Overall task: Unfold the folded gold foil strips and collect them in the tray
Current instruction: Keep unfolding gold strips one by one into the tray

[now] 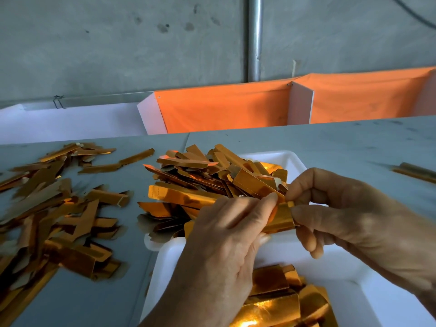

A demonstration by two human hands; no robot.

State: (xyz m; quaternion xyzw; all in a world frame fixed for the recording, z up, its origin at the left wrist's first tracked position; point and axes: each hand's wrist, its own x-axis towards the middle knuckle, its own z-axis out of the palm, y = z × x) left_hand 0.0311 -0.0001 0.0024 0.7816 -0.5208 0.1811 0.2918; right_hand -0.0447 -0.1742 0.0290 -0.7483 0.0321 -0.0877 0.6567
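Both hands pinch one gold foil strip (282, 217) above the near white tray (349, 277). My left hand (226, 241) grips its left side with thumb and fingers. My right hand (349, 213) pinches its right end. The strip is partly bent open between them. Shiny gold strips (283, 303) lie in the near tray below my hands. A far white tray (290, 159) holds a heap of gold strips (200, 182). A big loose pile of folded gold strips (54, 208) covers the grey table at the left.
A few gold strips (415, 172) lie at the table's right edge. Behind the grey table (354, 142) stand orange fabric panels (236, 109) with white dividers, then a concrete wall with a metal pipe (255, 38).
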